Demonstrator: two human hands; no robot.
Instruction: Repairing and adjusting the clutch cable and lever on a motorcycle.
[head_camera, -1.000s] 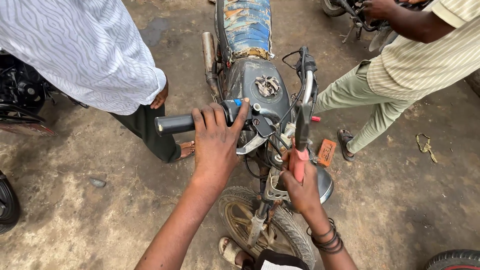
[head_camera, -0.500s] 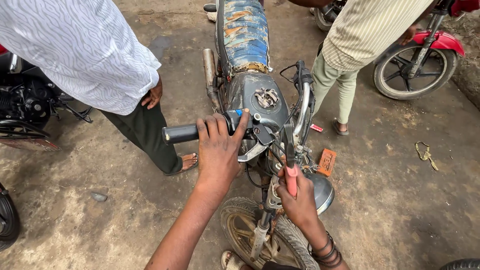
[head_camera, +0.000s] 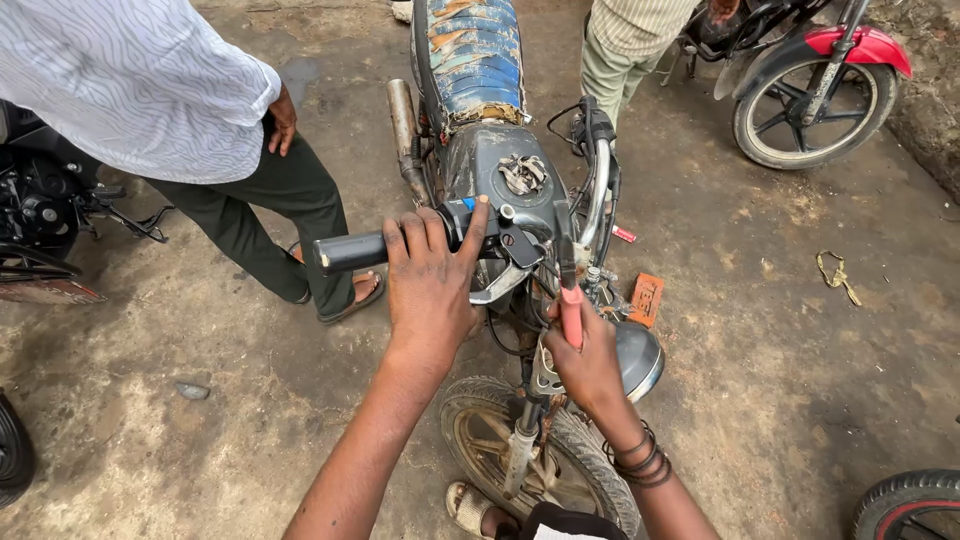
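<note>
1. Left hand (head_camera: 430, 285) stays wrapped over the handlebar (head_camera: 400, 243), steadying the motorcycle (head_camera: 500, 180) on the floor.
2. Right hand (head_camera: 590, 365) has shifted nearer, grip closed around the screwdriver (head_camera: 570, 300), at the headlight (head_camera: 640, 360).

Stained, cracked concrete floor (head_camera: 780, 330) in flat daylight. A red-fendered motorbike (head_camera: 815, 85) stands parked; below it lie a yellow strap (head_camera: 835, 272) and an orange brick (head_camera: 646, 298).
</note>
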